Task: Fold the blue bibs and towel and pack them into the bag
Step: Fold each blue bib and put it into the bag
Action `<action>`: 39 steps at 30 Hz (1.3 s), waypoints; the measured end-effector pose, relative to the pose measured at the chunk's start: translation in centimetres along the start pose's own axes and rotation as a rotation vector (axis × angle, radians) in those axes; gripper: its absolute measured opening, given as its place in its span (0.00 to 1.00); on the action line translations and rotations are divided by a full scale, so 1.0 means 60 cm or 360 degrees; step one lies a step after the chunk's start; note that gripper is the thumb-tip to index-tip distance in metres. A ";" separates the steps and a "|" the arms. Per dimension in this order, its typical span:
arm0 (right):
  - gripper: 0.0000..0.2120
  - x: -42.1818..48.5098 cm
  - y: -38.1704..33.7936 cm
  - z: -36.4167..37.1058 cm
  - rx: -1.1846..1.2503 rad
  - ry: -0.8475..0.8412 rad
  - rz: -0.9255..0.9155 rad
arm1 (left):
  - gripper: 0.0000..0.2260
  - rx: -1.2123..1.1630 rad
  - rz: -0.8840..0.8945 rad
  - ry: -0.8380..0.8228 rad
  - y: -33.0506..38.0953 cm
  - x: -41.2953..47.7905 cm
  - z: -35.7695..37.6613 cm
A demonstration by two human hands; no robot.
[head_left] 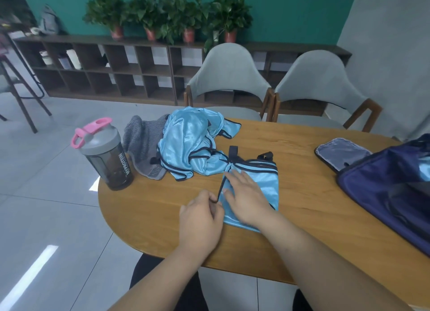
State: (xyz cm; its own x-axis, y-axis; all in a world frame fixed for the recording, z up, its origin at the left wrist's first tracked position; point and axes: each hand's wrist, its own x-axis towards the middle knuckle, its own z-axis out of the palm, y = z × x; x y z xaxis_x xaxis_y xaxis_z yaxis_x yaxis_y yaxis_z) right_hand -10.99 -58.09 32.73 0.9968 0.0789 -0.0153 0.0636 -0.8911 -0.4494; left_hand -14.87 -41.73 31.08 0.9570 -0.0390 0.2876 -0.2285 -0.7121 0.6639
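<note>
bib [265, 180] under flat right hand [249, 200]

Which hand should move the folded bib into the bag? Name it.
Probably right: the right hand lies flat on the folded light-blue satin bib, and the navy fabric bag sits on that side; the left hand only pinches its trim.

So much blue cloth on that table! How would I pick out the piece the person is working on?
Start at the wooden table. Nearer the person than the crumpled heap of blue bibs lies a single bib, the right hand flat on it and the left hand pinching its dark trim. Unlike the heap, it is smoothed into a neat rectangle.
</note>
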 end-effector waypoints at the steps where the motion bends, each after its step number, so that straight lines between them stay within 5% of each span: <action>1: 0.26 -0.004 0.000 -0.015 0.0109 0.0033 -0.0015 | 0.05 -0.0050 -0.0016 0.0015 0.000 0.000 0.000; 5: 0.23 -0.037 0.025 -0.064 0.0449 0.0546 0.0110 | 0.08 -0.0117 0.0165 0.0170 0.012 0.021 -0.003; 8: 0.24 -0.052 0.063 -0.065 0.0280 0.0752 0.0170 | 0.14 -0.0069 0.0478 -0.0008 0.043 0.058 -0.001; 11: 0.21 -0.052 0.091 -0.043 0.0102 0.0604 0.0114 | 0.20 0.0230 0.0743 -0.0442 0.073 0.105 0.021; 15: 0.29 -0.059 0.109 -0.016 -0.0147 0.0171 0.0093 | 0.29 0.0852 0.0607 -0.0932 0.054 0.137 0.056; 26: 0.34 -0.058 0.177 -0.080 -0.0571 -0.0121 0.0027 | 0.35 0.0890 0.0460 -0.1011 0.075 0.117 0.091; 33: 0.34 -0.108 0.180 -0.077 -0.0275 0.0237 -0.0014 | 0.34 0.0732 0.0473 -0.0831 0.058 0.109 0.092; 39: 0.42 -0.130 0.180 -0.077 -0.0482 -0.0026 -0.0059 | 0.35 0.0880 0.0434 -0.0912 0.047 0.113 0.078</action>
State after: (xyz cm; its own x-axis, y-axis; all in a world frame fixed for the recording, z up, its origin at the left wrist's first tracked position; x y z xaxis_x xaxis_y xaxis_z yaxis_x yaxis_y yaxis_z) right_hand -17.84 -70.38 32.15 0.9927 0.1189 -0.0191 0.1143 -0.9800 -0.1629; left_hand -8.18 -47.26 31.67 0.8577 -0.5033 -0.1053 -0.4874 -0.8610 0.1454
